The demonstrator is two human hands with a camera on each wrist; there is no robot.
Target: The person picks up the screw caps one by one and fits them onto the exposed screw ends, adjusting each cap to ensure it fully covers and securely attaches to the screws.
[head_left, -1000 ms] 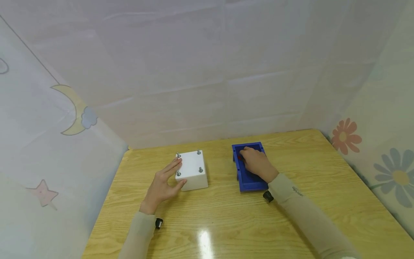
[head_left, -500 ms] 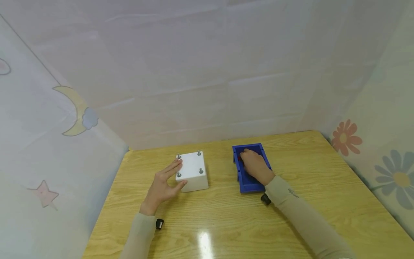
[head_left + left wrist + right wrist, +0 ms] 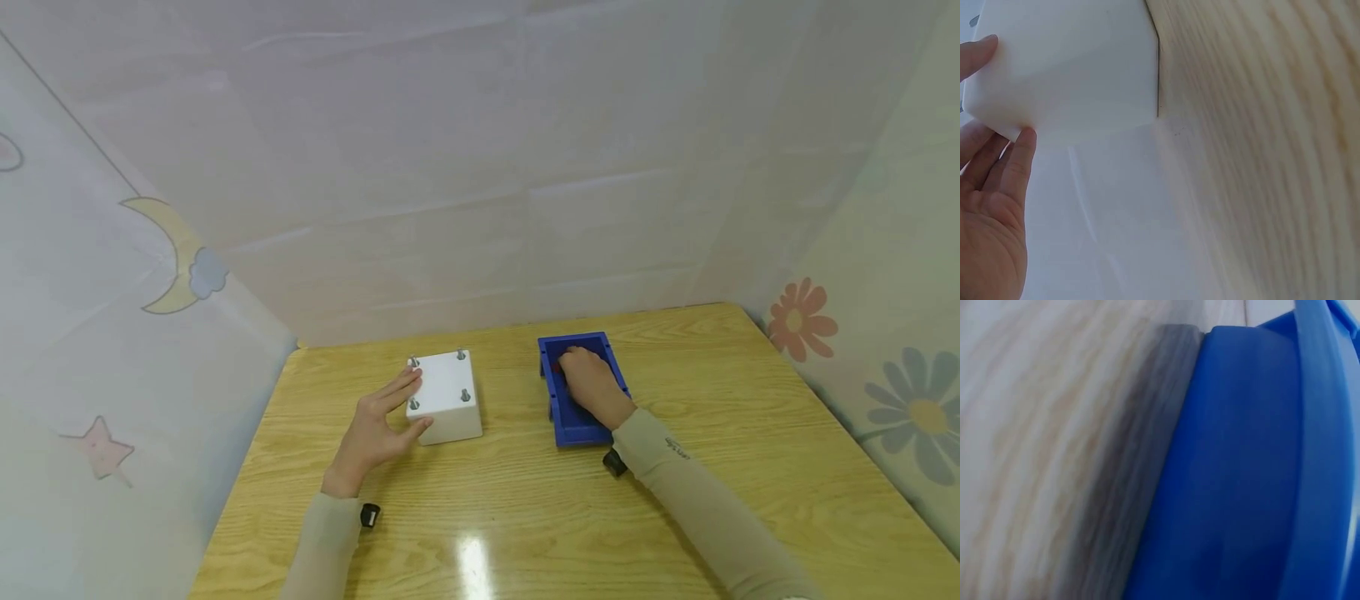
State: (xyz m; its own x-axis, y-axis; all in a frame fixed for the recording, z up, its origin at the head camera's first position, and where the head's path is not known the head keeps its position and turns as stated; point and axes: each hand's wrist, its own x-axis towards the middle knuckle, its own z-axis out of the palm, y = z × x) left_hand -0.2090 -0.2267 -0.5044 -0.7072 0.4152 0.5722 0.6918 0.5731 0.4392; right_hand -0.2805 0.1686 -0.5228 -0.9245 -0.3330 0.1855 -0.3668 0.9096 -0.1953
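A white block [image 3: 446, 387] with metal bolts [image 3: 465, 395] standing up at its top corners sits on the table, left of the middle. My left hand [image 3: 375, 429] holds its near left side, thumb on the front face and fingers along the left top edge. The left wrist view shows the thumb and fingertips touching the white block [image 3: 1072, 69]. My right hand [image 3: 595, 385] reaches down into a blue bin [image 3: 581, 435], its fingertips hidden. Something small and red [image 3: 557, 367] shows beside them. The right wrist view has only the outer wall of the blue bin [image 3: 1229, 456].
Both things stand on a wood-grain table [image 3: 510, 492], with a strip of tabletop between them. A pale cloth backdrop [image 3: 480, 208] rises behind the table's far edge, and printed cloth walls flank it. Each wrist wears a small black camera [image 3: 370, 515].
My right hand has shifted slightly inside the blue bin, its forearm moving a little left. My left hand and the white block have stayed put.
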